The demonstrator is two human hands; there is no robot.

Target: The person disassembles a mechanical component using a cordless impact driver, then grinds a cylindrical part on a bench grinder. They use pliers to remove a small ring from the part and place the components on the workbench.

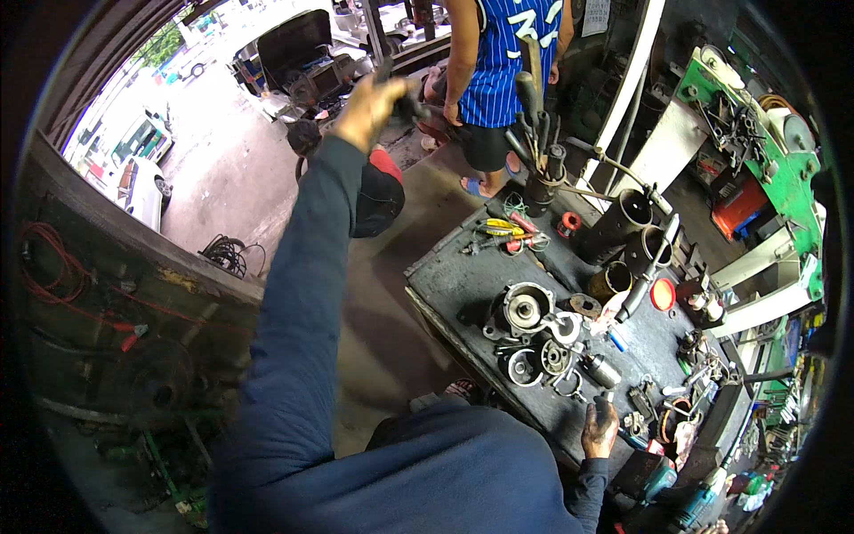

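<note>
My left hand (pixel 374 109) is raised at top centre, its fingers closed round a dark object (pixel 409 100) that I cannot make out. My right hand (pixel 598 429) is low at the bench's near edge, its fingers curled on something dark and unclear beside a metal cylinder (pixel 601 368). Left of it on the black bench (pixel 458 276) lie an opened round metal housing (pixel 525 308), a smaller cup-shaped part (pixel 522 365), rings and other small parts. Pliers with yellow handles (pixel 503 227) lie farther back.
A person in a blue striped vest (pixel 498 67) stands beyond the bench; another crouches (pixel 375 196) behind my left forearm. Tool-filled cans (pixel 543 187), a green rack (pixel 756 133), red cables (pixel 58 258) and an open-bonneted car (pixel 294 58) surround the workspace.
</note>
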